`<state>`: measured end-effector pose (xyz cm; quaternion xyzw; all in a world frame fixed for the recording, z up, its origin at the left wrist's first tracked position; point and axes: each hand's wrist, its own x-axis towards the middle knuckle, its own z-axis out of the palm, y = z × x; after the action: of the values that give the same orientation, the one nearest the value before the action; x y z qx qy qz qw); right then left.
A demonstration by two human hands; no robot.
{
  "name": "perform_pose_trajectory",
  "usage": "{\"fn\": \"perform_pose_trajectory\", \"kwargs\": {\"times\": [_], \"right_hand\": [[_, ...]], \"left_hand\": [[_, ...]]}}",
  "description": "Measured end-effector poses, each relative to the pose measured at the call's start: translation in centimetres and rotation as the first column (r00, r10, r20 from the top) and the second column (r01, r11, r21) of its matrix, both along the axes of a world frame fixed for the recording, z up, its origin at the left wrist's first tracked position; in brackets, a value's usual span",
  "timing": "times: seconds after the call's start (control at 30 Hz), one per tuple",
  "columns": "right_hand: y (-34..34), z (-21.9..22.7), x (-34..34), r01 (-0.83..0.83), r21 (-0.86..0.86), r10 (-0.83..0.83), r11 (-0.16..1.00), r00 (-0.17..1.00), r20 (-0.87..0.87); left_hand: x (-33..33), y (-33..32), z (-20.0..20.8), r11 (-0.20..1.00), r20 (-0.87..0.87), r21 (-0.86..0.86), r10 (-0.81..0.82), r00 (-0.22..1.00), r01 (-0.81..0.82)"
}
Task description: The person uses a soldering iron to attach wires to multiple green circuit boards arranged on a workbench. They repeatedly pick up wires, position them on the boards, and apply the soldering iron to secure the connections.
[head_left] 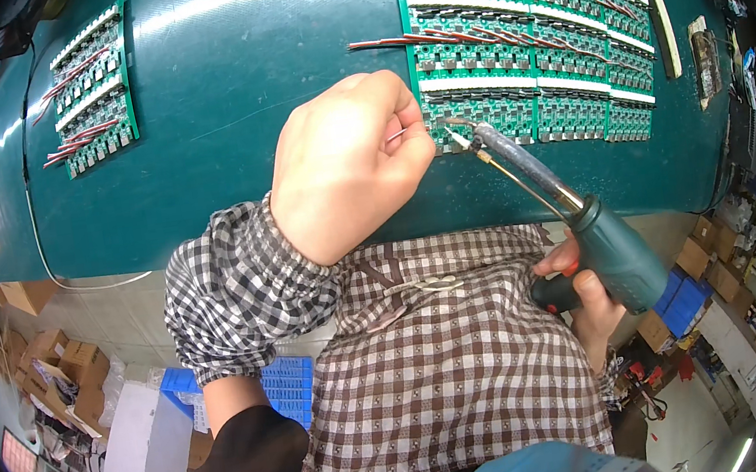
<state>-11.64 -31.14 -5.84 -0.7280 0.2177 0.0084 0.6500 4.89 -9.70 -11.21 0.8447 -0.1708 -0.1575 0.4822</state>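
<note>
Head view: the fingers [412, 144] of the left hand [344, 159] are curled in and pinched on a thin wire [397, 134], only a short length of which shows. That hand is back-up above the worktop [226, 94], its wrist bent out of a black-and-white checked sleeve [245, 277], the forearm rising from the lower left. The right hand [592, 303], low and close to the brown checked apron [453, 369], is wrapped around the grip of a green soldering gun [624, 251]. The gun's metal barrel [531, 163] slants up and left, with a slim brass-coloured tube [522, 184] alongside; its tip is over the near left part of the circuit boards [573, 120], though whether it touches them I cannot tell.

These boards lie on the worktop just beyond the hands, green, in joined rows with white strips. Bundles of red, black and white wires [466, 36] lie across the two farther rows. The left hand hides part of the nearest row's left edge, and the barrel crosses in front of it too.

Farther left lies a smaller board group [96, 87] with similar wires; at right, a pale bar [650, 4] and a worn block [706, 64]. Below the worktop are a blue crate [288, 386] and cardboard boxes [61, 364].
</note>
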Motion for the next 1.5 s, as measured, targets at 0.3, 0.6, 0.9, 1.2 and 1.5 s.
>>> {"fn": "perform_pose_trajectory", "kwargs": {"times": [0.3, 0.6, 0.9, 1.2, 1.5], "right_hand": [[0.56, 0.39, 0.19, 0.048, -0.001, -0.048, 0.999, 0.998, -0.039], [0.52, 0.32, 0.27, 0.019, -0.005, -0.019, 1.000, 0.999, -0.050], [0.37, 0.37, -0.02, 0.025, 0.016, -0.024, 1.000, 0.996, -0.085], [0.47, 0.48, 0.17, -0.002, -0.003, 0.001, 1.000, 0.997, -0.076], [0.65, 0.72, 0.31, -0.010, -0.029, 0.007, 1.000, 0.995, -0.103]], "left_hand": [[0.02, -0.06, -0.09, 0.999, -0.011, -0.035, 0.026, 1.000, -0.027], [-0.01, -0.01, -0.25, 1.000, 0.017, -0.024, 0.018, 1.000, -0.018], [0.04, 0.04, -0.01, 1.000, -0.001, 0.005, -0.004, 1.000, 0.004], [0.09, 0.06, -0.05, 1.000, 0.009, 0.000, -0.007, 1.000, 0.007], [0.07, 0.00, -0.05, 1.000, 0.013, 0.006, -0.006, 1.000, 0.006]]}}
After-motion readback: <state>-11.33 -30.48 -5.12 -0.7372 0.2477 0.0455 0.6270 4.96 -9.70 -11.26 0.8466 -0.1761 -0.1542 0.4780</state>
